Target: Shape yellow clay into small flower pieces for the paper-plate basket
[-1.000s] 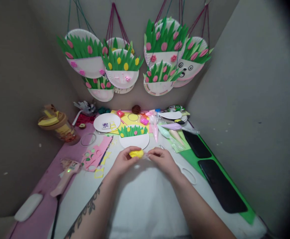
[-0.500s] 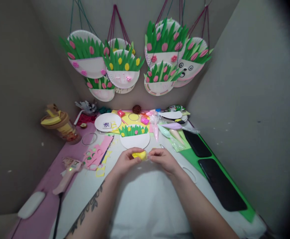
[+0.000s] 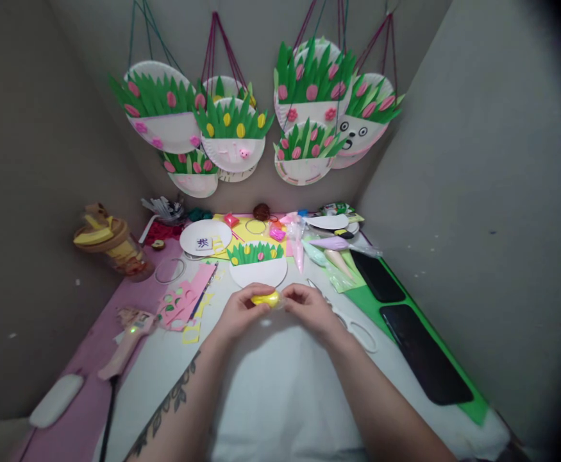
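Note:
Both hands meet over the white table top, just in front of a half paper plate with green paper grass. My left hand is closed around a small yellow lump in a clear wrapper. The fingers of my right hand pinch the wrapper's right end. White-handled scissors lie just right of my right hand.
Finished paper-plate flower baskets hang on the back wall. A pink glue gun, pink paper scraps, a round paper plate, piping bags and two black phones on green paper surround the hands. A cup stands at left.
The hands stay together on the yellow lump, shifting only slightly; the right fingers have closed in nearer the lump. The view wobbles a little.

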### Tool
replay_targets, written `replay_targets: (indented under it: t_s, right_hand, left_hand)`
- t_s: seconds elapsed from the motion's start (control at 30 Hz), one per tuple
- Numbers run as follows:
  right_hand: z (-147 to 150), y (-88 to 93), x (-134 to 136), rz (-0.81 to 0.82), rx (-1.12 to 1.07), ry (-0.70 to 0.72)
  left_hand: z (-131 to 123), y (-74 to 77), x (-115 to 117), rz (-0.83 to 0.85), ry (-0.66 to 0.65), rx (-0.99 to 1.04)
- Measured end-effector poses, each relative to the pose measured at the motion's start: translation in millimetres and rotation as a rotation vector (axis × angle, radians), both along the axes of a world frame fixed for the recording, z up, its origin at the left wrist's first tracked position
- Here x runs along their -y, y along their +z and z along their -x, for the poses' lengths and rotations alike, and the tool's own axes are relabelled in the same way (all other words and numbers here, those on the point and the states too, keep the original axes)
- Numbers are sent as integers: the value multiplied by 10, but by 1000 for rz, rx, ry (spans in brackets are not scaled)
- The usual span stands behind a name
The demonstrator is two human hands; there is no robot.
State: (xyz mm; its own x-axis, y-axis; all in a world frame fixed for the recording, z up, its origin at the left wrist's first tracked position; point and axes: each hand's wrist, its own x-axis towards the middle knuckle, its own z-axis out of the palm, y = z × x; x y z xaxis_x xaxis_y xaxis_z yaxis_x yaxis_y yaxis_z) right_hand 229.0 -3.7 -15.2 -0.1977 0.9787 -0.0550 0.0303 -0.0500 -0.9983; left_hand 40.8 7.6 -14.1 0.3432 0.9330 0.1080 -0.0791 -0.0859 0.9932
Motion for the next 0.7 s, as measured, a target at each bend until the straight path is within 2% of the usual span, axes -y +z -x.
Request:
replay_targets:
  t_s: [0.1, 0.23, 0.43, 0.57, 0.7]
  right_hand:
    - [34, 11, 14, 22, -67, -22]
    - [76, -15, 23, 71, -226, -33]
    - [66, -7, 31, 88, -275, 2]
    - [49, 34, 40, 71, -259, 25]
    - [42, -10, 35, 44, -219, 0]
  left_hand:
    - [-5, -10, 12, 14, -3, -4]
    - [-16, -46, 25, 120, 11, 2]
    - [-37, -35, 44, 175, -24, 5]
    - [-26, -32, 35, 138, -62, -37]
    - [-17, -48, 22, 4, -37, -84]
